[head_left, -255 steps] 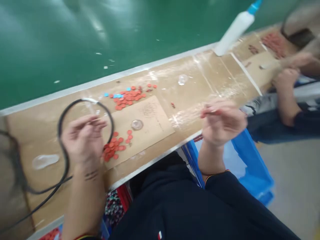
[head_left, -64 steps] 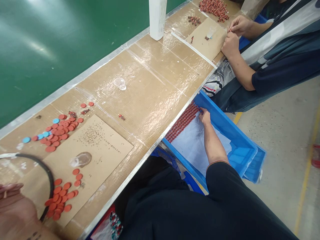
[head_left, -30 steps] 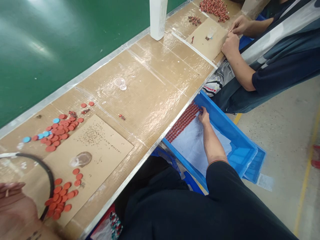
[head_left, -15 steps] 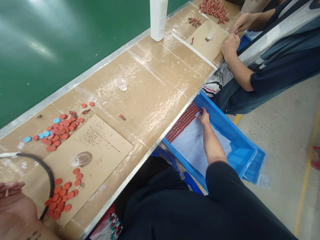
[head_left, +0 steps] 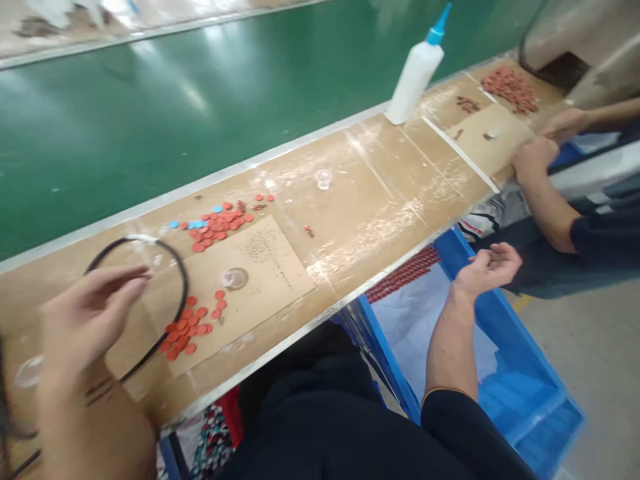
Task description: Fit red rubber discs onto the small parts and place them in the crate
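Note:
My left hand (head_left: 87, 323) is raised over the left part of the bench, beside a black cable loop (head_left: 185, 287). Its fingers reach forward with a gap to the thumb; it is blurred, and nothing shows in it. Orange-red discs (head_left: 185, 327) lie just right of it on a cardboard sheet (head_left: 265, 297). My right hand (head_left: 490, 270) hovers above the blue bin (head_left: 530, 360), palm up, fingers loosely bent and apart, holding nothing I can see. Inside the bin, rows of small red parts (head_left: 405, 273) lie by a white sheet (head_left: 430, 320).
A white bottle with blue nozzle (head_left: 415, 80) stands at the bench's back edge. More red and blue discs (head_left: 217, 223), a small clear cup (head_left: 324, 179) and a small red part (head_left: 309, 231) lie on the bench. At right, a co-worker's hands (head_left: 537, 157) work near a red heap (head_left: 510, 87).
My right hand has lifted from the red rows in the bin and turned palm up. My left hand has come further into view over the bench. The view has swung left.

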Motion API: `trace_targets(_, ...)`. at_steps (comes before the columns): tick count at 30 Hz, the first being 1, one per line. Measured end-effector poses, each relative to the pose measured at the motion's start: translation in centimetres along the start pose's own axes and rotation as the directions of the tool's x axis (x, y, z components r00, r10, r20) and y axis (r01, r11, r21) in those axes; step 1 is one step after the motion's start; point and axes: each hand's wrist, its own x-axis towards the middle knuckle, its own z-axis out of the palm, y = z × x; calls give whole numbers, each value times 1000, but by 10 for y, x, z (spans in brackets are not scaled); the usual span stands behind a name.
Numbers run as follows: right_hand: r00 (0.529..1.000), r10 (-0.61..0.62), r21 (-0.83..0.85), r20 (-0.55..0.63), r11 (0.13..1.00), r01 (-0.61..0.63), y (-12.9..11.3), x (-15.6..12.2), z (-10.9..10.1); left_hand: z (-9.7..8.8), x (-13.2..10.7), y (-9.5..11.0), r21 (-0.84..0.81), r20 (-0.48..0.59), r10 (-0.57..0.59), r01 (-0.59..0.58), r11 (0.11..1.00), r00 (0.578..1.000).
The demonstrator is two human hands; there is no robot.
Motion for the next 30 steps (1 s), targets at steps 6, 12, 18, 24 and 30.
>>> trace_targets(6, 744, -569, 447, 350, 800, 400, -199, -25, 35, 7, -14, -18, 31, -5, 116, -115, 993, 993)
trace_targets(12, 189, -712, 589, 676, 676, 442, -278, -82, 88, 2, -18, -38, -76, 316, 251, -239, 968, 915)
trace_targets(18, 60, -575, 459, 816, 708, 536, -255, -102, 119, -9, -21, -54, -61, 522, 226, -228, 972, 822)
trace_targets(24, 67, -560, 450, 826, 726, 520, -286, -101, 114, -10, -26, -51, 28, 589, 125, -175, 984, 798)
trace_targets(30, 330, -791, 803, 514, 580, 139, -351, -151, 78, -10, -27, -47, 20, 572, 148, -194, 981, 807)
